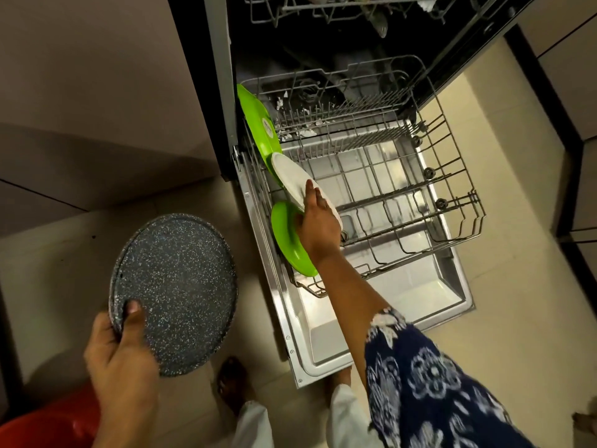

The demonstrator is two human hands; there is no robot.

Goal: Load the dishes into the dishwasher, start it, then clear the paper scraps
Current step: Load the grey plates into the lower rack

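Observation:
The dishwasher's lower rack [458, 202] is pulled out over the open door [403, 305]. Along its left side stand a green plate [258, 124], a white plate [290, 176] and a second green plate [286, 240]. My right hand [318, 221] grips the white plate by its near edge, thumb on its face, while the plate leans in the rack. My left hand [122, 347] holds a round dark speckled plate [174, 292] by its rim above the floor, to the left of the door. White paper scraps [303, 130] lie at the back of the rack.
The upper rack [339, 8] sits inside the machine and holds some items. Cabinet fronts stand on the left and right. A red tub [51, 425] is at the bottom left. My feet stand on the tiled floor [517, 318] by the door's near corner.

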